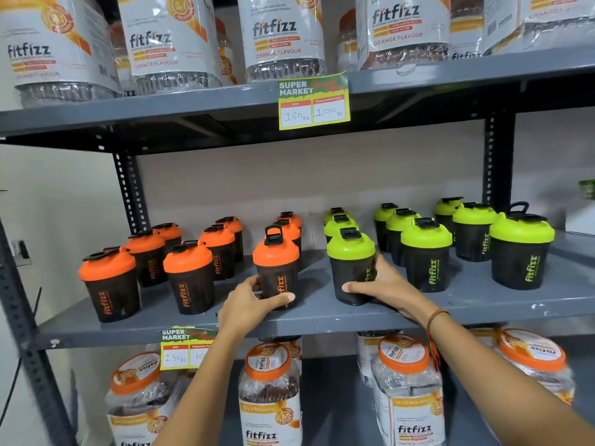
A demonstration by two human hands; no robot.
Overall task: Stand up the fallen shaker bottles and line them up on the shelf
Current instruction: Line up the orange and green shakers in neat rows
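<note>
Black shaker bottles stand upright in rows on the grey middle shelf [322,313], orange-lidded ones on the left and green-lidded ones on the right. My left hand [249,300] grips the base of the front orange-lidded shaker [277,268], whose lid loop is flipped up. My right hand [386,284] wraps around the lower part of the front green-lidded shaker [351,259]. Both held bottles stand upright on the shelf, side by side. No bottle in view lies on its side.
Large fitfizz jars [280,37] fill the shelf above and more jars [270,391] stand on the shelf below. Price tags hang at the upper shelf edge [314,101] and middle shelf edge [185,349]. A perforated upright [130,191] stands at the left.
</note>
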